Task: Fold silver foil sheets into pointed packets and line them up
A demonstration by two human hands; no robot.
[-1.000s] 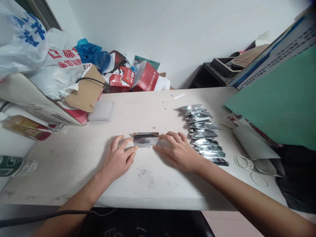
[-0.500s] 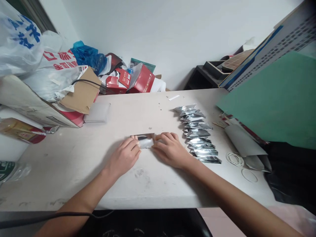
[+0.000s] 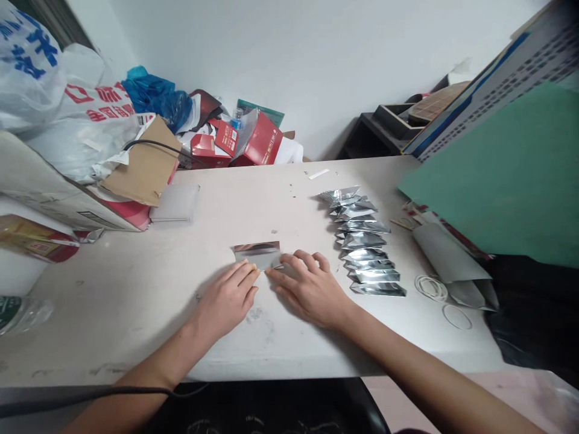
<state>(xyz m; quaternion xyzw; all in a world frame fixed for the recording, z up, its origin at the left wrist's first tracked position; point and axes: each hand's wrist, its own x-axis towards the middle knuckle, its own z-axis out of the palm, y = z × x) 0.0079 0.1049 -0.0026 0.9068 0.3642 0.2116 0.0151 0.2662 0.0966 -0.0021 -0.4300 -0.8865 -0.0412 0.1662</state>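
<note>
A small silver foil sheet (image 3: 257, 257) lies on the white table in front of me, with a folded-looking strip along its far edge. My left hand (image 3: 231, 295) has its fingers together on the sheet's near edge, left of the middle. At the near right corner, my right hand (image 3: 312, 289) pinches the same edge, with a bit of foil turned up by its fingers. The fingertips partly hide that edge. Right of my right hand, several folded silver foil pieces (image 3: 365, 241) lie overlapping in a row running away from me.
A white cord coil (image 3: 430, 289) and grey paper bag (image 3: 452, 259) lie right, beside a green board (image 3: 497, 181). On the left stand a cardboard box (image 3: 58, 190) with plastic bags and a plastic bottle (image 3: 25, 313). Red boxes (image 3: 260, 140) sit behind the table (image 3: 136, 301).
Both hands have shifted from the sheet's two sides to its near edge, toward me. More of the foil's far part shows. The row of foil pieces stays put.
</note>
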